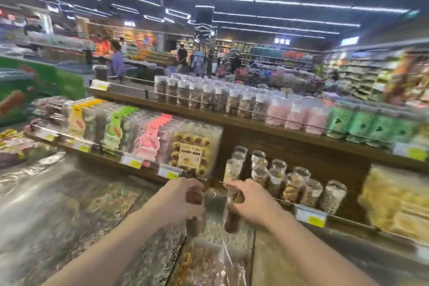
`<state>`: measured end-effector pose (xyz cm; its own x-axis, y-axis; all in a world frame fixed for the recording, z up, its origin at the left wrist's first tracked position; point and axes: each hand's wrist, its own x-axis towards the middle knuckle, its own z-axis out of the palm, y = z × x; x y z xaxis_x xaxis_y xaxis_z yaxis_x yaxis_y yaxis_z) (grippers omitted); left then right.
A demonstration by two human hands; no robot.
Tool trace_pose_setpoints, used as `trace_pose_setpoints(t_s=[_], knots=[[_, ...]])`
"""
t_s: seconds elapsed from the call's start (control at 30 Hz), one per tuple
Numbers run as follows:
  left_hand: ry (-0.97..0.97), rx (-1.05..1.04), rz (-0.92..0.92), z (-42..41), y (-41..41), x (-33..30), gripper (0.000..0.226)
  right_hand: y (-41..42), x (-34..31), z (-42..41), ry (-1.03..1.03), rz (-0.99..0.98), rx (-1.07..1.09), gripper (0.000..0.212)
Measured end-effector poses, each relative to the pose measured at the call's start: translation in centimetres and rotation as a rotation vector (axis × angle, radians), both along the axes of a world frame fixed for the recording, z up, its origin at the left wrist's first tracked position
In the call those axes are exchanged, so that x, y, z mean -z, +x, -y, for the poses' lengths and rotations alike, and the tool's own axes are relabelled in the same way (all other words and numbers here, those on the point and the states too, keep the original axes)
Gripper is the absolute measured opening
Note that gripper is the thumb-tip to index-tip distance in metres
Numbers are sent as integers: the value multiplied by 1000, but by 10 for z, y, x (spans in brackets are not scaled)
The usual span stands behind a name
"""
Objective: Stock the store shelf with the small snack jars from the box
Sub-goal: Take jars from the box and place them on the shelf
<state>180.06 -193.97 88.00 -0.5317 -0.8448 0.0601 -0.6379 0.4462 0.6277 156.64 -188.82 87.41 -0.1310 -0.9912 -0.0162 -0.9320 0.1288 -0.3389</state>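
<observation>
a jar (195, 213) in each hand's grip

Left hand (183, 199), right hand (251, 202): fingers curled, gripping.

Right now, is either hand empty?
No: the left hand and the right hand each hold a small clear snack jar.

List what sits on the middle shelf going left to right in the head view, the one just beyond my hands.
Yellow-tagged packs → green-tagged packs → pink-tagged packs → clear cookie tray → small snack jars → yellow bagged snacks.
</observation>
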Motion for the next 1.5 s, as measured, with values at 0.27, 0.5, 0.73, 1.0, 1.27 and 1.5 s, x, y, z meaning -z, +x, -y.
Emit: trace_pose_setpoints(t_s=[0.27, 0.5, 0.73, 1.0, 1.27, 1.5], knots=[[-21, 274, 47, 58, -88, -4, 55, -75, 16, 1, 39, 34, 284, 63], [-22, 393, 87, 80, -168, 10, 58, -142, 27, -15, 42, 115, 418, 66], [14, 358, 121, 80, -244, 30, 62, -253, -30, -5, -179, 35, 506, 65], [5, 267, 145, 72, -297, 28, 56, -373, -46, 56, -234, 20, 547, 67], [29, 206, 112, 67, -309, 17, 52, -405, 3, 96, -207, 63, 518, 51], [70, 183, 90, 71, -315, 15, 56, -409, 47, 114, -55, 7, 507, 59]])
